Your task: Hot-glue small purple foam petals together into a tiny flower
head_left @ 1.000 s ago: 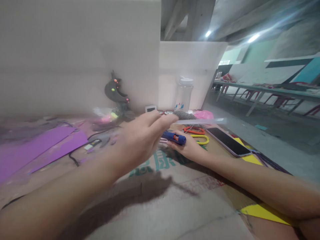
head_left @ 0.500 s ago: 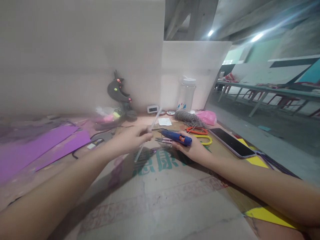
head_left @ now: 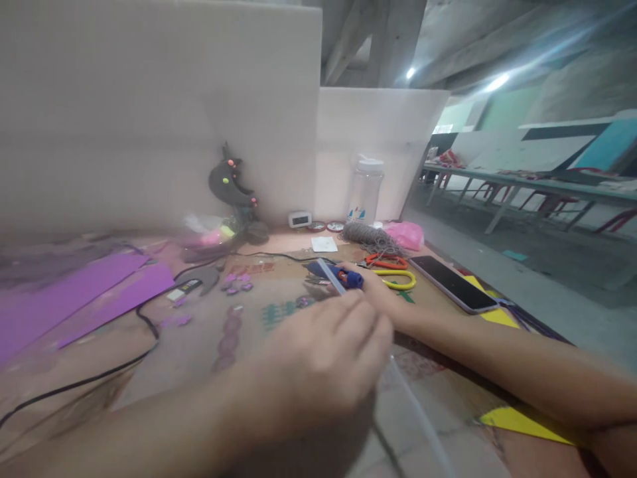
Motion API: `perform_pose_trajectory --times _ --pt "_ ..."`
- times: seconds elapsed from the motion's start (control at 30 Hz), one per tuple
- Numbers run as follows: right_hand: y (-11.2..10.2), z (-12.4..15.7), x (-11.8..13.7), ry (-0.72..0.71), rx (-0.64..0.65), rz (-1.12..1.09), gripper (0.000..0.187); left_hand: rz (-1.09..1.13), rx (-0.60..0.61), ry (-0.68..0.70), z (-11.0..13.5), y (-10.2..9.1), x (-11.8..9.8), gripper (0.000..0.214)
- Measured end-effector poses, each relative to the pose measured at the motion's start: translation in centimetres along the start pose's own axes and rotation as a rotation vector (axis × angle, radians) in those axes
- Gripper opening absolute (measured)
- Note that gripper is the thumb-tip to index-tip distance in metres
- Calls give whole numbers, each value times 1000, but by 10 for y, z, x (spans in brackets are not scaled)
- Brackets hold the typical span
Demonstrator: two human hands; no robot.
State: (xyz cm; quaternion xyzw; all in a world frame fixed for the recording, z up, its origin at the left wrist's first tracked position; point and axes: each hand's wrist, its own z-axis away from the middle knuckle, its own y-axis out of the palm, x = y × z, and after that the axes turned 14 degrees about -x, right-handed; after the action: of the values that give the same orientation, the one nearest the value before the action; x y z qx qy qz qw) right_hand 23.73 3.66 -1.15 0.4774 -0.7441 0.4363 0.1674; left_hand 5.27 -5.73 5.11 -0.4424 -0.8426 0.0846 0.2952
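Observation:
My left hand (head_left: 328,352) is closed around a long translucent glue stick (head_left: 421,415) and is close to the camera, slightly blurred. One end of the stick points up at the rear of a blue glue gun (head_left: 354,279); whether they touch I cannot tell. Farther back, my right hand (head_left: 375,289) grips the glue gun, partly hidden behind the left hand. Scissors with yellow handles (head_left: 409,281) and red-orange-handled pliers or scissors (head_left: 388,261) lie just beyond the right hand. Small purple flower-like pieces (head_left: 239,284) rest on the board to the left.
A phone (head_left: 452,284) lies to the right beside yellow sheets (head_left: 522,425). Grey yarn (head_left: 371,236), a pink bag (head_left: 407,235), a clear bottle (head_left: 365,192) and a small clock (head_left: 299,219) stand along the back. Purple sheets (head_left: 99,292) and a black cord (head_left: 74,382) are at left.
My left hand has come nearer the camera and moved right, carrying the glue stick, whose upper end now overlaps the glue gun. The right hand keeps its hold on the gun.

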Motion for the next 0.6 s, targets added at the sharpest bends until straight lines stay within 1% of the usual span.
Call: perform_pose_trajectory --times 0.03,0.1,0.13,0.23,0.37,0.43,0.53,0.6 --pt "2 0 3 2 7 16 26 26 8 50 1 5 -7 25" --pt "7 1 9 -2 8 79 27 61 11 79 7 16 -14 26" --pt "8 1 12 -9 10 110 28 86 23 86 10 20 -15 25" --pt "12 1 16 -35 23 168 32 142 4 81 19 27 -13 22" --pt "13 -2 16 -38 29 237 39 182 -24 121 21 28 -13 23" --pt "13 -4 15 -33 41 265 40 193 -40 136 20 26 -15 24" --pt "14 -7 15 -28 41 270 40 201 -41 109 20 26 -16 24" --pt "16 -7 13 -29 41 256 39 194 -21 84 21 27 -15 23"
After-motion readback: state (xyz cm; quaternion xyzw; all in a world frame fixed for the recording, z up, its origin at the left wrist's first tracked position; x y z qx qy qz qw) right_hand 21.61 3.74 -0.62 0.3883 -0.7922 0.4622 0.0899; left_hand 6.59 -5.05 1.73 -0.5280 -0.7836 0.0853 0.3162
